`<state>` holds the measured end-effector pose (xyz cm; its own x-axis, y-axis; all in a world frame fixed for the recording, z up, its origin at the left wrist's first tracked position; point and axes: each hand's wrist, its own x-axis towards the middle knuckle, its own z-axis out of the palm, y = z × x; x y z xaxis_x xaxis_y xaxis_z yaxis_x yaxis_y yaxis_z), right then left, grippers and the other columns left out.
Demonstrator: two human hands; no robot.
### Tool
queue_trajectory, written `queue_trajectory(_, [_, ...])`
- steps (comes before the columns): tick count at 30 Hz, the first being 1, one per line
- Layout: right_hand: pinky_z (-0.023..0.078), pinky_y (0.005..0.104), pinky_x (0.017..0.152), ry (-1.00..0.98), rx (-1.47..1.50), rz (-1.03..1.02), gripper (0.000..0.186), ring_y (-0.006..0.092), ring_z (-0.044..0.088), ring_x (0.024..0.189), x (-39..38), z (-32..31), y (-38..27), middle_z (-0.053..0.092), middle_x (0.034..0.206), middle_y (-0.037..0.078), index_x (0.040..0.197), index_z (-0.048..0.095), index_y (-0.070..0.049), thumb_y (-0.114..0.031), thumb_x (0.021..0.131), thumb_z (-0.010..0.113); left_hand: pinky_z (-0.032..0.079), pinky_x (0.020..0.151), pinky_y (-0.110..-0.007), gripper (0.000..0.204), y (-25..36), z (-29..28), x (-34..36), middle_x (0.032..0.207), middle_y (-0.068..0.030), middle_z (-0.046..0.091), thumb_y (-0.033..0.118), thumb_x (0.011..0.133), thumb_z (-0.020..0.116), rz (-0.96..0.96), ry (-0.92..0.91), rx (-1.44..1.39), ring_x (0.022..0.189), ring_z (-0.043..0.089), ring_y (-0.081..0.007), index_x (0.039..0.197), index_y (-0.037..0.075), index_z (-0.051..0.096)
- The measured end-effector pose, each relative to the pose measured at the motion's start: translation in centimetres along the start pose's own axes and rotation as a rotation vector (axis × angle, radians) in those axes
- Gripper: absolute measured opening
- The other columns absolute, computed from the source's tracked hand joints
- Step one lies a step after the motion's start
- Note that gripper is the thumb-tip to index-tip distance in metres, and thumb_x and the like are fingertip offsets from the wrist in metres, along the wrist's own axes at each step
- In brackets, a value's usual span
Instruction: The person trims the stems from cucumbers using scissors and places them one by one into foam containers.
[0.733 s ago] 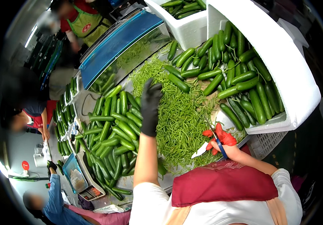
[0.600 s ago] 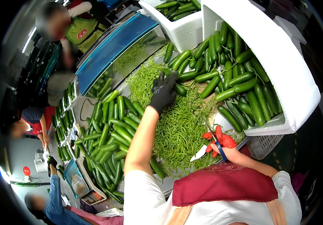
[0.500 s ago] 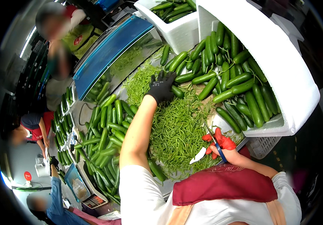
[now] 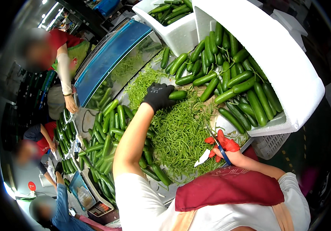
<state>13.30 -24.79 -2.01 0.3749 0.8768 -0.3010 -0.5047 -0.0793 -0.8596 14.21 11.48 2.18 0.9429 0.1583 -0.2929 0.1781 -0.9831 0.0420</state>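
Observation:
My left hand (image 4: 158, 95), in a black glove, is closed on a green cucumber (image 4: 178, 94) over the loose pile of small, thin green peppers or beans (image 4: 179, 134). My right hand (image 4: 228, 154), at the pile's right edge, holds blue-handled scissors (image 4: 221, 148) with the blades pointing up, together with red glove-like material (image 4: 231, 143). A small white piece (image 4: 202, 157) shows just left of that hand; what it is I cannot make out. Cucumbers lie heaped left of the pile (image 4: 108, 154) and spill from a white foam box (image 4: 296, 96) on its right.
A second foam box (image 4: 177, 38) of cucumbers and a blue-topped bin (image 4: 104, 57) stand behind. Scales (image 4: 100, 208) and wrapped cucumber trays (image 4: 65, 138) are at left, where several co-workers (image 4: 63, 69) reach in. A white plastic crate (image 4: 269, 148) sits below the right box.
My left hand has moved from the near left onto the upper pile and closed on a cucumber. My right hand barely moved. The co-worker at top left has extended an arm toward the trays.

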Motion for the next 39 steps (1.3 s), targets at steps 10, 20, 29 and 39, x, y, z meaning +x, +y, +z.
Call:
queue_trajectory(10, [0.051, 0.0284, 0.082, -0.049, -0.129, -0.224, 0.040, 0.0121, 0.059, 0.094, 2.3, 0.5, -1.2, 0.048, 0.133, 0.009, 0.128, 0.043, -0.001, -0.003, 0.090, 0.056, 0.045, 0.087, -0.044, 0.081, 7.1, 1.1, -10.9, 0.107, -0.0182, 0.058, 0.017, 0.069, 0.073, 0.023, 0.426, -0.419, 0.098, 0.056, -0.0370, 0.142, 0.011, 0.036])
queue_trajectory(20, [0.052, 0.0215, 0.051, -0.060, -0.098, -0.110, 0.037, 0.0097, 0.065, 0.070, 1.0, 1.4, -3.9, 0.062, 0.113, 0.009, 0.127, 0.048, 0.000, -0.009, 0.092, 0.058, 0.051, 0.079, -0.041, 0.066, 10.7, 4.6, -14.1, 0.113, -0.0166, 0.057, 0.026, 0.086, 0.066, 0.103, 0.551, -0.820, 0.098, 0.061, -0.0293, 0.141, 0.010, 0.034])
queue_trajectory(29, [0.056, 0.0243, 0.067, -0.208, -0.182, -0.032, 0.051, 0.0133, 0.066, 0.090, 0.4, 1.2, -2.0, 0.055, 0.128, 0.010, 0.138, 0.039, -0.001, -0.004, 0.091, 0.057, 0.055, 0.060, -0.032, 0.055, 12.5, 4.2, -15.8, 0.105, -0.0149, 0.062, 0.047, 0.098, 0.041, -0.088, 0.097, -2.077, 0.079, 0.067, -0.0231, 0.138, 0.009, 0.036])
queue_trajectory(39, [0.053, 0.0216, 0.048, -0.108, -0.206, 0.054, 0.026, 0.0100, 0.065, 0.067, -0.1, 1.6, -3.7, 0.065, 0.102, 0.007, 0.115, 0.057, 0.002, -0.009, 0.091, 0.057, 0.056, 0.059, -0.032, 0.052, 11.7, 4.6, -16.3, 0.104, -0.0160, 0.064, 0.046, 0.099, 0.039, -0.157, 0.059, -1.978, 0.078, 0.068, -0.0248, 0.133, 0.007, 0.041])
